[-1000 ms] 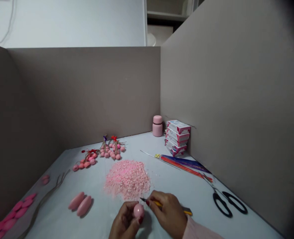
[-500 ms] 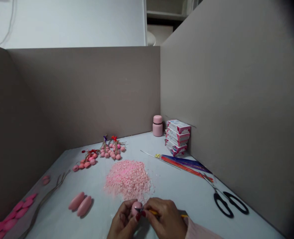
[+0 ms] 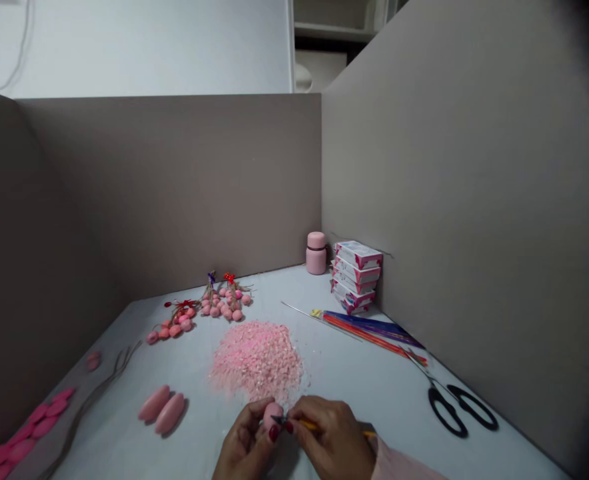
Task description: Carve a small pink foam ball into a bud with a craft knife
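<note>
At the near middle of the table my left hand (image 3: 244, 443) pinches a small pink ball (image 3: 272, 415), which looks like soap, between thumb and fingers. My right hand (image 3: 327, 433) grips a carving knife (image 3: 308, 425) with a thin yellow handle. Its dark pointed blade rests against the right side of the ball. Just beyond my hands lies a loose heap of pink shavings (image 3: 257, 359). To the left of my left hand, two smooth pink oval pieces (image 3: 162, 412) lie side by side.
Black-handled scissors (image 3: 447, 397) lie at right, near orange and purple strands (image 3: 369, 330). Stacked boxes (image 3: 357, 275) and a pink flask (image 3: 316, 253) stand at the back. Bunched pink balls (image 3: 224, 303) lie back left; brown twigs (image 3: 89, 400) and flat pink pieces (image 3: 27, 430) lie left.
The blade tip has shifted slightly on the ball, and my left thumb has moved a little left. Both hands keep their holds; all else looks unchanged.
</note>
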{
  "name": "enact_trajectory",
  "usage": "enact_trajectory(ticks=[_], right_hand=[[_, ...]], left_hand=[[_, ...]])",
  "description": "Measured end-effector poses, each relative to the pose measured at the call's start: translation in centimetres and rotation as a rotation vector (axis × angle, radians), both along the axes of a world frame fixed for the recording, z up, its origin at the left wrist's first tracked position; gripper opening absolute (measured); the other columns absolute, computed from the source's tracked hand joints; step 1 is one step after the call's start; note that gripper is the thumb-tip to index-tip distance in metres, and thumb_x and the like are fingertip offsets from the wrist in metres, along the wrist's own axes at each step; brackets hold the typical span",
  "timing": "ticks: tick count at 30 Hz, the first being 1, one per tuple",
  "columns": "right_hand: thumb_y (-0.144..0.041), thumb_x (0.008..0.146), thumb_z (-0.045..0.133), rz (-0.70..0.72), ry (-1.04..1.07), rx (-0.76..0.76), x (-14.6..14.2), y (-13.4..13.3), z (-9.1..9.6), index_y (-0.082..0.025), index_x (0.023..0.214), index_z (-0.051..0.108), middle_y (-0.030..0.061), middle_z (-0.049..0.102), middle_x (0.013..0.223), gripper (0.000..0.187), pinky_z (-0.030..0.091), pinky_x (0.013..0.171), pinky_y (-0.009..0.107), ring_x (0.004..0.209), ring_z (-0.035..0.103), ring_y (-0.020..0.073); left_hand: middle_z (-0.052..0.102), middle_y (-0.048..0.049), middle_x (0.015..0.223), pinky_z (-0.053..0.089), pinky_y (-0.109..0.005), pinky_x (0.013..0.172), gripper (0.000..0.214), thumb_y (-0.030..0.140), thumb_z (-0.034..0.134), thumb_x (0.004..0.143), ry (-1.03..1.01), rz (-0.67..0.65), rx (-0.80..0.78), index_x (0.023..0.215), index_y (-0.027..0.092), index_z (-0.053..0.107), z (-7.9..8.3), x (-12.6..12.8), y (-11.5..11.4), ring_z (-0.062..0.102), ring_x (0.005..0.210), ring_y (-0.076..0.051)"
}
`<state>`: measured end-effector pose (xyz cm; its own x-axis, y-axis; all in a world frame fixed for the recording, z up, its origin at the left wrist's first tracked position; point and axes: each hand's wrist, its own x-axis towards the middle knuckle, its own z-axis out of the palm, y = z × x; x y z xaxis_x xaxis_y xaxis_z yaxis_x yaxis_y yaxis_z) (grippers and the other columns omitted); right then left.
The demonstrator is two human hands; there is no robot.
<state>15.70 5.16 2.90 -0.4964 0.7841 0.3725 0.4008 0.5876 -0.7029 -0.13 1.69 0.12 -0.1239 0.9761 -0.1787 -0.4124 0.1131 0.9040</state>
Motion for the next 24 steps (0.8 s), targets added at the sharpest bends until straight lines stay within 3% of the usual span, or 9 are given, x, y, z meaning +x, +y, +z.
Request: enact_trajectory(ticks=[10, 14, 24], right_hand=[[-0.025, 0.086, 0.046, -0.155, -0.101, -0.058, 0.4, 1.1, -0.3, -0.020, 0.071, 0.061, -0.0004, 0.065, 0.066, 0.022, 0.035, 0.057, 0.021, 0.061, 0.060, 0.0135], [-0.026, 0.087, 0.046, -0.129, -0.081, -0.041, 0.3, 1.0, -0.5, -0.021, 0.073, 0.061, -0.0006, 0.065, 0.068, 0.021, 0.036, 0.058, 0.020, 0.062, 0.060, 0.0132], [-0.025, 0.086, 0.046, -0.003, -0.015, 0.008, 0.0, 0.1, -0.3, -0.021, 0.076, 0.061, -0.0001, 0.065, 0.070, 0.018, 0.037, 0.059, 0.019, 0.065, 0.059, 0.0127]], left_hand=[[0.068, -0.0026, 0.067, 0.047, -0.028, 0.071, 0.035, 0.036, 0.083, 0.051, -0.031, 0.035, 0.053, 0.077, 0.016, 0.073, 1.4, 0.4, -0.1, 0.059, 0.067, -0.016], [0.076, -0.0081, 0.084, 0.049, -0.031, 0.079, 0.040, 0.033, 0.085, 0.047, -0.155, 0.093, -0.009, 0.082, 0.017, 0.073, 1.0, 0.2, 0.1, 0.066, 0.080, -0.021], [0.072, -0.0034, 0.075, 0.046, -0.024, 0.072, 0.033, 0.031, 0.083, 0.053, -0.164, 0.066, 0.001, 0.080, 0.017, 0.071, -0.1, -0.2, 0.4, 0.063, 0.074, -0.015]])
